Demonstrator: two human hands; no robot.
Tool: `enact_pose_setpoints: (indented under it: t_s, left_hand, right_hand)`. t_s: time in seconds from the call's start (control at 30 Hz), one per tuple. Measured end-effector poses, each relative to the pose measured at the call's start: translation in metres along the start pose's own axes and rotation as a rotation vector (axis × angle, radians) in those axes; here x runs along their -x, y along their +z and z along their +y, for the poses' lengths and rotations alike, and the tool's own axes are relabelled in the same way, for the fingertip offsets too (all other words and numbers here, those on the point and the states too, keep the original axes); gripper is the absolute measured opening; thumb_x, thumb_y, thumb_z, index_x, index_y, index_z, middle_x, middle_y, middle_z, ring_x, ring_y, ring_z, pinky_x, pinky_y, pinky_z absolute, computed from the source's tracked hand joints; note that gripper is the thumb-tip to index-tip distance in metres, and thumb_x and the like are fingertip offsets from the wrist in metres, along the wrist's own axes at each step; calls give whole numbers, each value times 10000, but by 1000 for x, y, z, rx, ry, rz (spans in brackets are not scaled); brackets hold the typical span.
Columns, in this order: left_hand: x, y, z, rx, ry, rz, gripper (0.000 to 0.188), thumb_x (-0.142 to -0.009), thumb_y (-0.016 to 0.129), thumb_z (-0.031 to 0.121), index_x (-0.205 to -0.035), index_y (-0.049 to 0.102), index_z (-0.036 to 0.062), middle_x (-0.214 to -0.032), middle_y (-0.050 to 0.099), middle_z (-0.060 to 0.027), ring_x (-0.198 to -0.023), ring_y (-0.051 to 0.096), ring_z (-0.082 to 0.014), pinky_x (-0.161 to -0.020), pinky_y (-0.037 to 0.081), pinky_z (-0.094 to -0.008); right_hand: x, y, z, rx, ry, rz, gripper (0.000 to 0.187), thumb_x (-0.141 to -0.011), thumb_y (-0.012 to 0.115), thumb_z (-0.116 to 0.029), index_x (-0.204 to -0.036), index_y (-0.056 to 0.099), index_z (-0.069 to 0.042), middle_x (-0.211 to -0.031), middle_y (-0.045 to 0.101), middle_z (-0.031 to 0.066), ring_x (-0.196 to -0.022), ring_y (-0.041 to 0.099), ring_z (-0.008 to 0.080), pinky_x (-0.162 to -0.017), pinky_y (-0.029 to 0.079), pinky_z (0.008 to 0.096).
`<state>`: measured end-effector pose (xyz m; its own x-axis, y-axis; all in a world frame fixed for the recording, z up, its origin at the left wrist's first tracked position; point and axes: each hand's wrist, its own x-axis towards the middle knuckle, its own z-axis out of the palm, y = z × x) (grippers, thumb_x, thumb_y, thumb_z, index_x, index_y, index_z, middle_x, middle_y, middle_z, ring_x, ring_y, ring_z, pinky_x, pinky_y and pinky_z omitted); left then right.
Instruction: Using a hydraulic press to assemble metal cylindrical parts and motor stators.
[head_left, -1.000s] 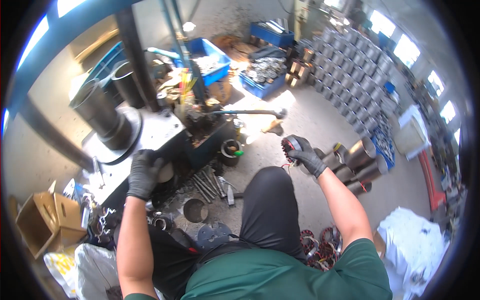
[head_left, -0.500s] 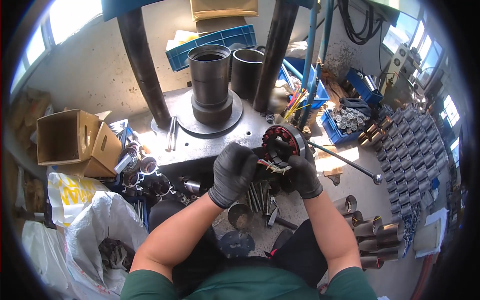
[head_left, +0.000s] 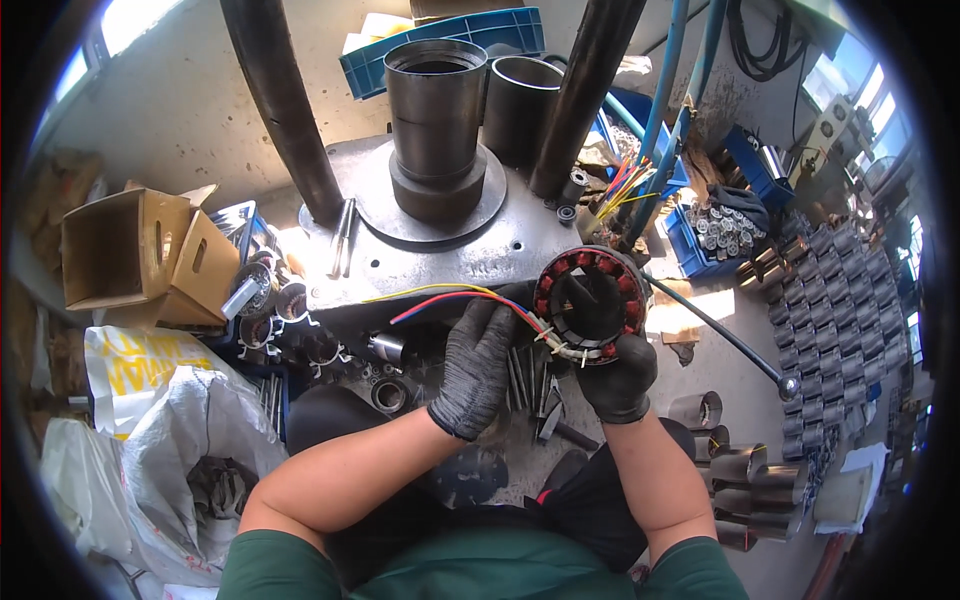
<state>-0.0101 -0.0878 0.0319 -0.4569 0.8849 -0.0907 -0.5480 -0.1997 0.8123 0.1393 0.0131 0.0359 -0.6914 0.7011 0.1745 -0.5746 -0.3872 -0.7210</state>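
Note:
My right hand (head_left: 620, 380), in a dark grey glove, grips the lower rim of a ring-shaped motor stator (head_left: 638, 300) with red windings inside. The stator is tilted, with its opening facing me, beside the front right edge of the metal press table. Yellow, red and blue lead wires (head_left: 455, 293), tied near the rim, stretch from it to the left. My left hand (head_left: 472, 370), gloved too, lies just below these wires. Its fingers are stretched out, with the fingertips at the wires and no visible grip on them.
A dark steel cylinder (head_left: 435, 110) stands on a round plate on the press table (head_left: 450, 262), between two thick columns. A metal lever with a ball end (head_left: 788, 386) juts out at right. Metal sleeves (head_left: 830, 330) are stacked beyond it. A cardboard box (head_left: 130, 255) and white sacks (head_left: 160, 470) stand left.
The stator has turned more toward me and come slightly nearer and right. Its wires now stretch out leftward. My left hand has gone from a closed fist to straightened fingers. The view has shifted downward.

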Motion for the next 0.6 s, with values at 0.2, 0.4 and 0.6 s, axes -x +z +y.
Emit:
enact_pose_setpoints:
  t_s: [0.2,0.4,0.6]
  left_hand:
    - [3,10,4,-24,239,29,476,-1069,615,302,-1454,551,29,-1180,696,-65,-1071,657,-142,-950,546,-321]
    - [5,0,7,-392,699,-128,407,-1092,550,345,-1318,640,19,-1447,537,-181,-1234,620,-267,-1053,504,-396]
    - [5,11,6,-356,631,-394,457,-908,745,-12,-1350,651,50,-1605,370,-188,-1410,506,-288,-1190,416,-401]
  right_hand:
    - [-1,4,-4,0,17,-28,1047,-728,774,-343,-1625,303,-82,-1605,430,194,-1490,413,380,-1254,308,559]
    - [-1,0,-13,0,69,-97,1013,-764,791,-417,-1611,335,-98,-1618,403,185,-1477,419,399,-1242,323,574]
    - [-2,-12,-5,-147,66,-58,1115,-764,774,-687,-1598,350,-80,-1606,419,178,-1436,464,379,-1204,393,537]
